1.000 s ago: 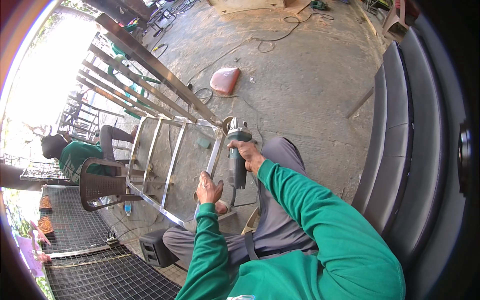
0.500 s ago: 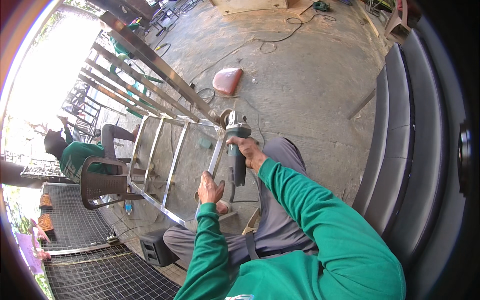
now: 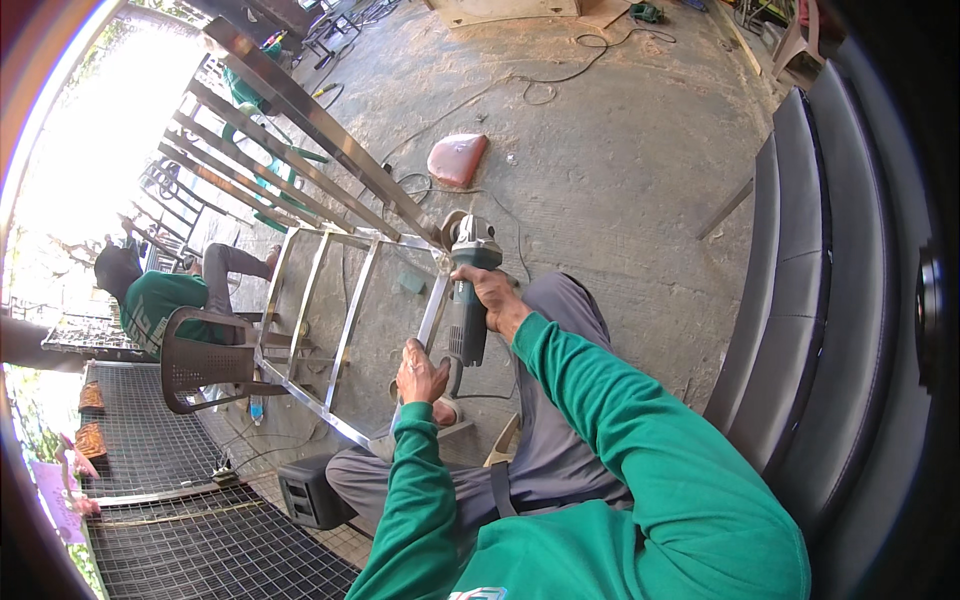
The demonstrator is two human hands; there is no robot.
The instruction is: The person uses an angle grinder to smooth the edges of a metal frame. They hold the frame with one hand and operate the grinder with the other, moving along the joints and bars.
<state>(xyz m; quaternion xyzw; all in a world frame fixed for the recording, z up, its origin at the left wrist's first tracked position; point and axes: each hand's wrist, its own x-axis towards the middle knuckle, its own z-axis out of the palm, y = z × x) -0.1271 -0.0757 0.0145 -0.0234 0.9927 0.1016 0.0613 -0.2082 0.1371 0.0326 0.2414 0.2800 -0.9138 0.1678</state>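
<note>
My right hand (image 3: 492,298) is wrapped round the body of a dark green and grey angle grinder (image 3: 468,325). The grinder is upright in the picture, its head and round disc (image 3: 452,230) at the upper end. That disc sits right by the corner where a bare metal frame (image 3: 345,325) meets its long upright bars (image 3: 330,130); whether it touches the metal I cannot tell. Lower down, my left hand (image 3: 422,376) is closed on the frame's nearest rail, thumb toward the grinder. Part of that rail is hidden beneath the hand.
A reddish, plastic-wrapped pad (image 3: 458,160) lies on the concrete floor beyond the grinder, with cables (image 3: 545,90) around it. Black padded seating (image 3: 800,270) stands at right. At left, a co-worker in green (image 3: 170,305) sits on a brown plastic chair (image 3: 205,360); black wire mesh (image 3: 160,430) lies below.
The grinder's lower end has swung slightly left, while its disc stays by the corner. My left hand keeps its place on the rail. The co-worker's raised arm has come down.
</note>
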